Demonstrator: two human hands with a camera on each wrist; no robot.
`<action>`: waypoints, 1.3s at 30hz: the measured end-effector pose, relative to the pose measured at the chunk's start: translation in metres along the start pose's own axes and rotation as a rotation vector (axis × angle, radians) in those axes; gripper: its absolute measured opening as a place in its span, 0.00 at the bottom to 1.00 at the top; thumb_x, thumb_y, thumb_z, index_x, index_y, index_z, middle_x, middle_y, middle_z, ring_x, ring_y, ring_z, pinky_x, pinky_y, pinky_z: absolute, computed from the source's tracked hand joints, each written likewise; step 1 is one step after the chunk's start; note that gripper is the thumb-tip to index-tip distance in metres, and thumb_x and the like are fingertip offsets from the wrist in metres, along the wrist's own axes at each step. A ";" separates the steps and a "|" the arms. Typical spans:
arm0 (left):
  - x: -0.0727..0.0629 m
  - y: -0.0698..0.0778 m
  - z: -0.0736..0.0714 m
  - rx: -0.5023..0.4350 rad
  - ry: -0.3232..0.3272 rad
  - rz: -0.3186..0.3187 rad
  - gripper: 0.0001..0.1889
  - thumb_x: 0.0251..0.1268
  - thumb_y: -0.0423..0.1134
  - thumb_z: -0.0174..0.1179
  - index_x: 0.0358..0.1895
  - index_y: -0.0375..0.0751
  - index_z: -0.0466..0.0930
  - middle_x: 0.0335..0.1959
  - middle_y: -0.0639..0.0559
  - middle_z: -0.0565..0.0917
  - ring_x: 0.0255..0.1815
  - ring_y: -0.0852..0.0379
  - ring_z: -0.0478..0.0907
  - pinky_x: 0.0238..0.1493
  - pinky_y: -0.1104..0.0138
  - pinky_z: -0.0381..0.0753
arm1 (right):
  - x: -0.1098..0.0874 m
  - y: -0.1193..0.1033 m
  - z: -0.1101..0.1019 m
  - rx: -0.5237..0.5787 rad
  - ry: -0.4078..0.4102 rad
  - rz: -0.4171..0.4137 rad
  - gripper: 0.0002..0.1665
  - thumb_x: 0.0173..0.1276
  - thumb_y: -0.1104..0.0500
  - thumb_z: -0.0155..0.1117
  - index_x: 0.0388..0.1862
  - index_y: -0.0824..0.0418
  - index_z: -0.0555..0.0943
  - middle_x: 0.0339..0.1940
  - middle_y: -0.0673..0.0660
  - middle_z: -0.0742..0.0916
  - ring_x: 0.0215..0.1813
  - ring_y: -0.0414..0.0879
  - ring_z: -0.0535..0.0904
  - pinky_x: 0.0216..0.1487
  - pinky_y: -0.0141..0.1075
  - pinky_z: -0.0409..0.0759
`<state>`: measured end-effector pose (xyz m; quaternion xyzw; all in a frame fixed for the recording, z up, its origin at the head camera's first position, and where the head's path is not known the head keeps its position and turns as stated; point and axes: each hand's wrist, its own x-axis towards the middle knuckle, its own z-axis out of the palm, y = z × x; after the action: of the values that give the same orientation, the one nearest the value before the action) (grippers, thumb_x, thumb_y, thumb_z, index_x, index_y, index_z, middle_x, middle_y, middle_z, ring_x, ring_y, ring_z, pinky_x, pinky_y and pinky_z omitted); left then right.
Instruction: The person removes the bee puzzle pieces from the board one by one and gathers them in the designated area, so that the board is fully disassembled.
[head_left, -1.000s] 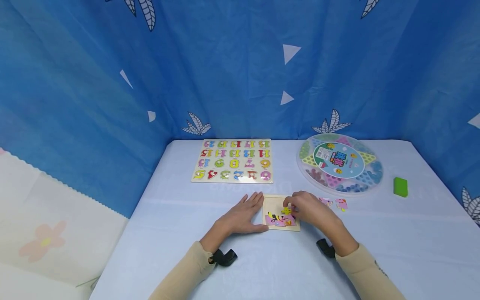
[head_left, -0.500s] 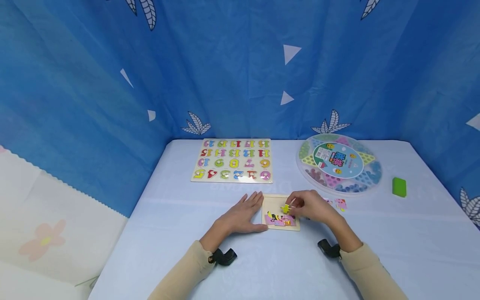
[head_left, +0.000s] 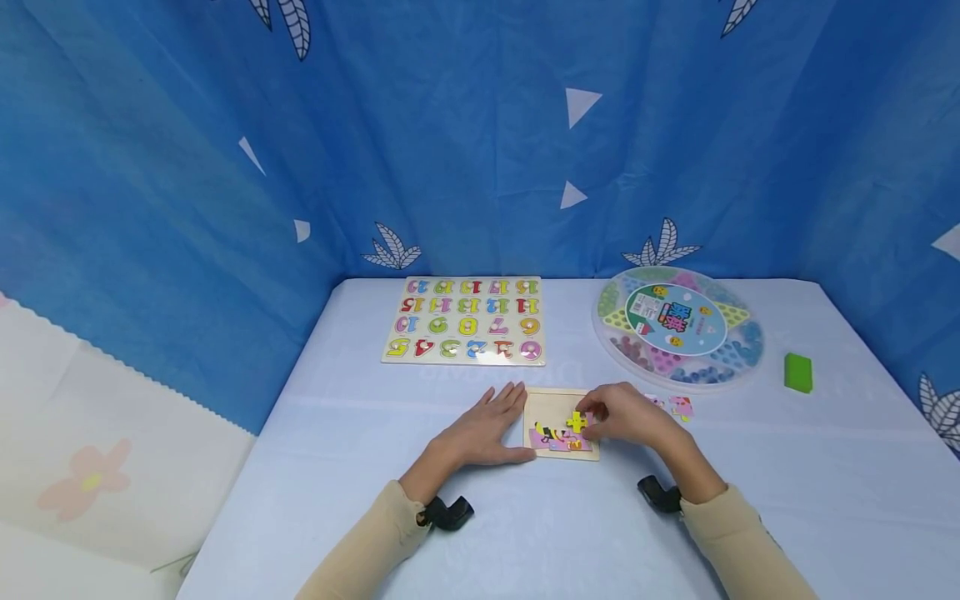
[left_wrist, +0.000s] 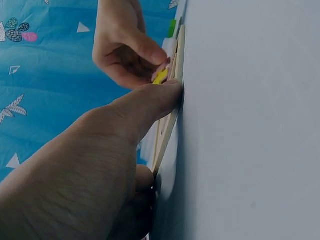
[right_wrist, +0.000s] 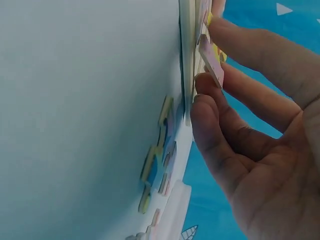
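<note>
On the table lies a small square wooden puzzle tray (head_left: 547, 406) with joined pink, yellow and black pieces (head_left: 553, 440) along its near side. My left hand (head_left: 483, 429) rests at the tray's left edge, fingers extended; its thumb (left_wrist: 155, 100) presses the near rim in the left wrist view. Over the tray's right part, my right hand (head_left: 628, 415) pinches a yellow and pink jigsaw piece (head_left: 577, 422) between thumb and fingers. In the right wrist view that piece (right_wrist: 212, 64) is tilted against the tray. Whether it touches the joined pieces I cannot tell.
Loose jigsaw pieces (head_left: 681, 407) lie right of the tray, partly hidden by my right hand. Behind are a number puzzle board (head_left: 463, 322) and a round clear bead box (head_left: 678, 329). A green block (head_left: 798, 372) is far right. Blue curtain (head_left: 480, 150) hangs behind the table.
My right hand has turned the yellow and pink piece and moved it slightly right and lower at the tray, its pink part now showing. The left hand has stayed in place.
</note>
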<state>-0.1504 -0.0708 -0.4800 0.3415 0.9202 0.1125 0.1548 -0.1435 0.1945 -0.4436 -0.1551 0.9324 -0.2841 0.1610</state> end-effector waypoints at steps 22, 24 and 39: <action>0.001 0.012 0.006 -0.005 0.081 -0.059 0.42 0.73 0.66 0.36 0.78 0.39 0.46 0.81 0.49 0.46 0.82 0.54 0.41 0.81 0.54 0.44 | -0.001 -0.002 0.001 -0.053 -0.022 -0.084 0.13 0.56 0.61 0.75 0.41 0.55 0.88 0.33 0.47 0.82 0.35 0.41 0.72 0.36 0.30 0.76; 0.002 0.015 0.007 0.015 0.092 -0.067 0.42 0.73 0.65 0.37 0.78 0.38 0.46 0.81 0.48 0.46 0.82 0.53 0.41 0.81 0.54 0.45 | -0.001 -0.002 0.001 -0.048 -0.025 -0.079 0.13 0.56 0.61 0.75 0.42 0.55 0.88 0.33 0.47 0.82 0.35 0.41 0.72 0.37 0.30 0.76; 0.000 0.012 0.003 -0.041 0.035 -0.063 0.45 0.70 0.68 0.40 0.78 0.40 0.43 0.81 0.50 0.43 0.82 0.55 0.37 0.81 0.56 0.41 | -0.006 -0.003 0.001 -0.045 -0.003 -0.063 0.13 0.56 0.62 0.75 0.41 0.55 0.88 0.34 0.47 0.83 0.35 0.41 0.72 0.37 0.29 0.75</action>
<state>-0.1418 -0.0616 -0.4787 0.3070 0.9306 0.1323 0.1490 -0.1375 0.1936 -0.4412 -0.1885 0.9329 -0.2678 0.1498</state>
